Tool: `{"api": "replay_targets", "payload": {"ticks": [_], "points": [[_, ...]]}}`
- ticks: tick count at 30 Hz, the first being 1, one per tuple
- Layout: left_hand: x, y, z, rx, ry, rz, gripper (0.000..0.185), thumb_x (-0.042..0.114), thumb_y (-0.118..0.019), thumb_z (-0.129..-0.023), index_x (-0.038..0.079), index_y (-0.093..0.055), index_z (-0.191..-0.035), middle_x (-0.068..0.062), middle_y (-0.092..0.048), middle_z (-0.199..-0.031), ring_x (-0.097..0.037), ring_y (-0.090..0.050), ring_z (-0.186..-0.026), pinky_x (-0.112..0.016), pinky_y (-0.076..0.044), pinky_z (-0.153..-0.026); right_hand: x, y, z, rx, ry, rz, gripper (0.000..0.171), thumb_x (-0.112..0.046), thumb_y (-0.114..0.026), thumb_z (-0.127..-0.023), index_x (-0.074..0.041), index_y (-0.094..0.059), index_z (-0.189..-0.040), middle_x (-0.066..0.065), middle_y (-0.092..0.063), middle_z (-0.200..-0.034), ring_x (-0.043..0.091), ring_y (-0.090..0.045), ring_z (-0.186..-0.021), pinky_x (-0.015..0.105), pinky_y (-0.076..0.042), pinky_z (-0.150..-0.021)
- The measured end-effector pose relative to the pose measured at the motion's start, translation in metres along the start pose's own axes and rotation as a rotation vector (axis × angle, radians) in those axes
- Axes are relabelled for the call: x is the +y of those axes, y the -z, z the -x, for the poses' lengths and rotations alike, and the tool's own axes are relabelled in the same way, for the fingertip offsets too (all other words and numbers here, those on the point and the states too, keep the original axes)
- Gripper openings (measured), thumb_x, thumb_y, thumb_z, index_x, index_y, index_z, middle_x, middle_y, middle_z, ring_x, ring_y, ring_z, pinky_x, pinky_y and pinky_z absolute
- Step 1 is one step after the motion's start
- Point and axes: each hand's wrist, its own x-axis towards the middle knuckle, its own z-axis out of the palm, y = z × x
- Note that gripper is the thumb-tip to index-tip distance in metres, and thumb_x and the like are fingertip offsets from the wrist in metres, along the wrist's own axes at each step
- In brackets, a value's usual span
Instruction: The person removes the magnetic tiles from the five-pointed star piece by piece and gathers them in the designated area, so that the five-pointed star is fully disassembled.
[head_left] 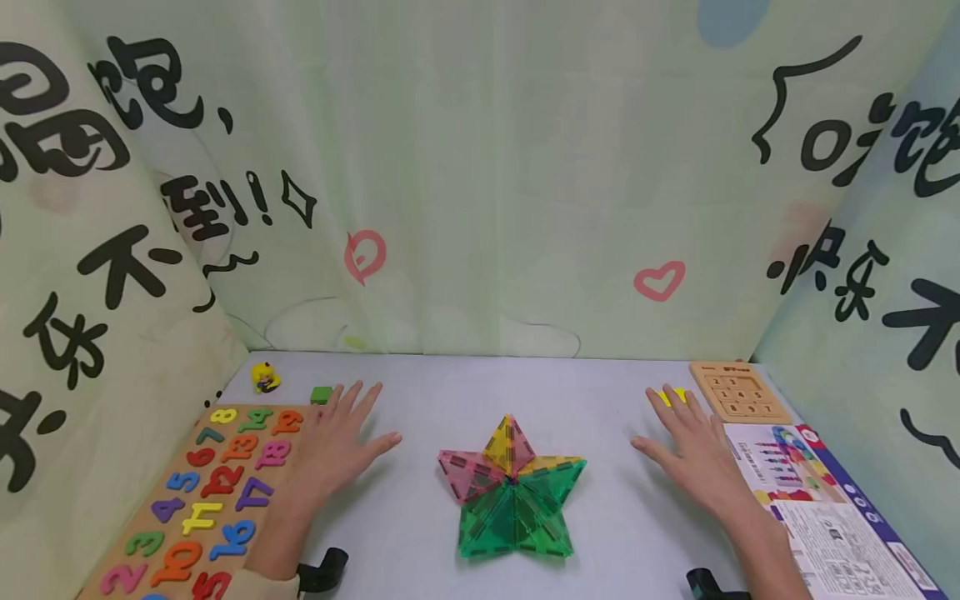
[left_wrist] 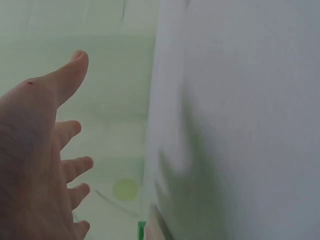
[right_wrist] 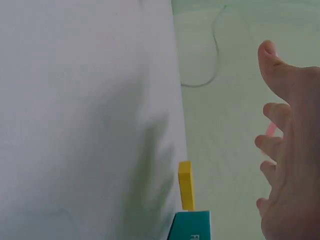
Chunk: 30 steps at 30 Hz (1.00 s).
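A five-pointed star of see-through magnetic tiles (head_left: 513,508) lies on the table between the two hands. Its tiles are green, pink and yellow. To its left, my left hand (head_left: 333,446) hovers, fingers spread and straight, overlapping the edge of the number board in the head view. My right hand (head_left: 693,450) is on the other side, likewise spread, its fingertips overlapping a yellow block (head_left: 672,397). Both hands hold nothing and stand apart from the star. In the wrist views, the left palm (left_wrist: 30,165) and right palm (right_wrist: 300,165) show raised thumbs and extended fingers.
A wooden board (head_left: 171,531) with colourful numerals fills the left side. Behind it are a yellow figurine (head_left: 265,377) and a green block (head_left: 321,395). On the right lie a small wooden number tray (head_left: 701,379) and a printed box (head_left: 806,467). Curtains (head_left: 480,208) surround the table.
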Motion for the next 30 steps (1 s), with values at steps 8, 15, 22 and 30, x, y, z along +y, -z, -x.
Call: {"api": "replay_targets", "payload": {"ticks": [8, 15, 22, 30], "points": [[0.028, -0.014, -0.003, -0.057, -0.071, 0.121, 0.081, 0.063, -0.058, -0.091, 0.024, -0.031, -0.157, -0.014, -0.037, -0.159, -0.041, -0.027, -0.149, -0.069, -0.017, -0.115, -0.019, -0.009, -0.006, -0.051, 0.009, -0.107, 0.078, -0.053, -0.056, -0.096, -0.021, -0.022, -0.159, 0.02, -0.017, -0.165, 0.047, -0.005, -0.152, 0.071, -0.003, -0.115], [0.051, -0.026, 0.0, -0.157, -0.081, 0.346, 0.07, 0.057, -0.06, -0.093, 0.029, -0.039, -0.153, -0.008, -0.046, -0.153, -0.034, -0.041, -0.143, -0.061, -0.033, -0.112, -0.041, -0.017, -0.013, -0.118, 0.002, -0.181, 0.072, -0.051, -0.058, -0.096, -0.02, -0.033, -0.156, 0.019, -0.027, -0.163, 0.046, -0.013, -0.151, 0.075, -0.014, -0.111], [0.067, -0.034, -0.003, -0.265, -0.121, 0.49, 0.06, 0.05, -0.061, -0.095, 0.022, -0.049, -0.146, -0.007, -0.065, -0.125, -0.021, -0.06, -0.111, -0.043, -0.053, -0.087, -0.06, -0.03, -0.018, -0.222, -0.013, -0.262, 0.07, -0.053, -0.057, -0.096, -0.021, -0.036, -0.154, 0.016, -0.031, -0.161, 0.044, -0.018, -0.151, 0.072, -0.019, -0.112], [0.071, -0.042, -0.002, -0.3, -0.146, 0.572, 0.045, 0.043, -0.064, -0.096, 0.015, -0.063, -0.131, -0.002, -0.069, -0.11, -0.015, -0.057, -0.092, -0.026, -0.05, -0.064, -0.074, -0.045, -0.021, -0.311, -0.021, -0.332, 0.057, -0.045, -0.058, -0.098, -0.02, -0.047, -0.148, 0.013, -0.045, -0.154, 0.042, -0.034, -0.145, 0.066, -0.028, -0.113]]}}
